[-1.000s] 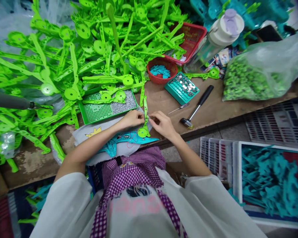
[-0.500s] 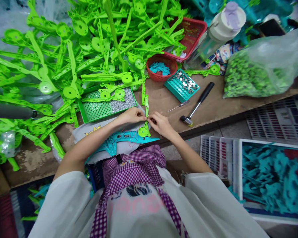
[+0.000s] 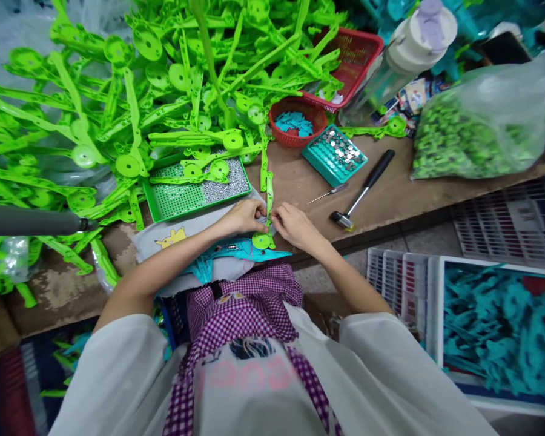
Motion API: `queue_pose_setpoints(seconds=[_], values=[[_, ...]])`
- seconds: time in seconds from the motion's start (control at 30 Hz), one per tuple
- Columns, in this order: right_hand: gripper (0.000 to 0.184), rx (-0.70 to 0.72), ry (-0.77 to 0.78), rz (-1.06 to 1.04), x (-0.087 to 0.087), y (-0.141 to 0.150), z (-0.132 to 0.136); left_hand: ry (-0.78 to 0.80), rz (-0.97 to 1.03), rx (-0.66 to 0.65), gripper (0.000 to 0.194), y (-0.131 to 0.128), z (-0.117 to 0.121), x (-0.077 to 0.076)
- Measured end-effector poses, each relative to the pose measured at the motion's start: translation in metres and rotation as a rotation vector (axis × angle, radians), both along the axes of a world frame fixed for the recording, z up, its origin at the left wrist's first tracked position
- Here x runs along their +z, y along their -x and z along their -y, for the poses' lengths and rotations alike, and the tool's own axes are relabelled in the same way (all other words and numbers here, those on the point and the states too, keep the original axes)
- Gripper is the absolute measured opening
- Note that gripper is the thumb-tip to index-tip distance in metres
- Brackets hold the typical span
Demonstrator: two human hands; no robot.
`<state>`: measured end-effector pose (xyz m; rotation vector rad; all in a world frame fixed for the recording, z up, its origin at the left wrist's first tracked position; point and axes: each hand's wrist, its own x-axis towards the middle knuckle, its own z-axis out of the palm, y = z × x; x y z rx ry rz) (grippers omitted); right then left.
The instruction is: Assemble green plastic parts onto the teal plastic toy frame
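Head view, far to the left of the grip, showed a dark grey cylindrical tool (image 3: 31, 220) with a narrow end, reaching in from the picture's edge. Beyond the grip, up and left, spread a big tangled heap of lime-green plastic arms with round disc ends (image 3: 129, 112). Nearer on the left lay a pale grey cloth with a yellow printed figure (image 3: 148, 247), and just behind it a green perforated plastic tray (image 3: 172, 203) with tiny silver metal pieces (image 3: 222, 189) in its right part. On the cloth, just below the grip, was a long turquoise plastic part (image 3: 204, 266) with thin pink wire. The left hand (image 3: 245, 217) came next, its fingertips pinched on a slim lime-green plastic arm with a disc end (image 3: 263, 240), which stood between the two hands, disc toward the body. Against that arm's right side the right hand (image 3: 296, 225) had its fingers curled; whether they gripped it could not be told. Behind the grip, slightly right, sat a round red plastic basket (image 3: 295, 140) of small turquoise pieces (image 3: 295, 123). Farther right came a teal block of silver discs (image 3: 320, 165), a thin metal-tipped tool (image 3: 327, 194) and a black-handled hammer (image 3: 364, 186). Well right of the grip slumped a clear plastic bag of small green pieces (image 3: 458, 136); below that, a white crate (image 3: 439, 315) held turquoise plastic parts (image 3: 495, 327).
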<state>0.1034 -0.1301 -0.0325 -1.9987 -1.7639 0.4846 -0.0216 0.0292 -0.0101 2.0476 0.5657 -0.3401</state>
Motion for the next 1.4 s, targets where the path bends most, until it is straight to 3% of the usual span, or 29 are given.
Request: queue_pose_setpoints(seconds=[0.3, 0.5, 0.73, 0.97, 1.1, 1.23, 1.4], values=[[0.022, 0.096, 0.107, 0.04, 0.007, -0.003, -0.006, 0.009, -0.005, -0.029, 0.039, -0.002, -0.002, -0.001], [0.018, 0.108, 0.178, 0.044, 0.013, -0.006, -0.011, 0.059, 0.001, -0.063, 0.017, -0.007, -0.009, 0.001], [0.007, 0.006, 0.163, -0.291, 0.009, -0.02, -0.016, -0.005, -0.053, 0.024, 0.015, -0.015, -0.006, 0.005], [0.01, 0.091, 0.245, -0.525, 0.003, -0.036, -0.032, -0.053, -0.099, 0.035, 0.013, -0.019, -0.003, 0.01], [0.013, 0.068, 0.247, -0.61, -0.001, -0.037, -0.036, -0.073, -0.092, 0.033, 0.017, -0.02, -0.004, 0.01], [0.013, -0.004, 0.195, -0.656, -0.006, -0.032, -0.029, -0.042, -0.076, -0.01, 0.018, -0.018, -0.008, 0.007], [0.023, -0.169, -0.096, -0.56, 0.002, -0.017, 0.0, -0.002, -0.028, -0.002, 0.017, -0.014, -0.008, 0.004]])
